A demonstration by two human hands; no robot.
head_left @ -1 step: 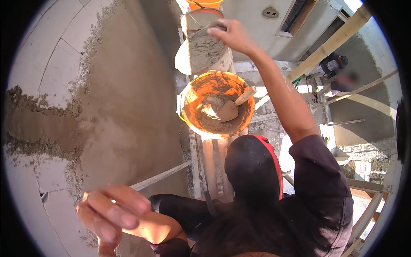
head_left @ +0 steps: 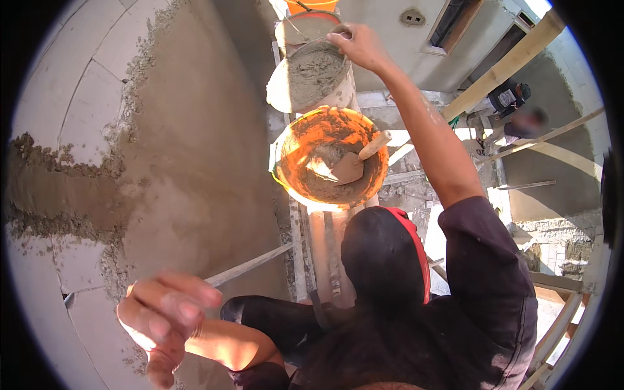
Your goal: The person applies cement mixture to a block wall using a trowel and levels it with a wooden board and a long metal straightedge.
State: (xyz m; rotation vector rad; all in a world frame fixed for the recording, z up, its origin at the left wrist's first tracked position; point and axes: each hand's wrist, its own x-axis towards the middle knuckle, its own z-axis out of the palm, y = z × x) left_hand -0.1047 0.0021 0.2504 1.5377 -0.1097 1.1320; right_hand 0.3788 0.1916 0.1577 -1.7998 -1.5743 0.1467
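Observation:
Beyond the orange tub, my right hand (head_left: 361,47) is closed at the far edge of a pale bucket (head_left: 279,89), on what looks like its handle. The bucket is filled with grey mortar (head_left: 315,73) and leans toward me. In front of it stands the orange tub (head_left: 290,130), its inner wall smeared with mortar. A trowel (head_left: 351,168) with a wooden grip rests inside, its blade on the mortar and its grip over the right rim. At the lower left, my left hand (head_left: 159,315) hangs empty before the wall, fingers loosely apart and slightly blurred.
On the left, a block wall (head_left: 84,110) carries a broad coat of grey plaster (head_left: 195,143). Another bucket (head_left: 302,27) stands behind the pale one. A bamboo pole (head_left: 507,65) slants across the upper right. Below at the right another person (head_left: 510,101) is bending. Planks (head_left: 299,260) run underneath me.
My right hand has moved slightly right and up at the bucket, and the bucket's mouth has shifted a little. The fingers of my left hand have moved slightly.

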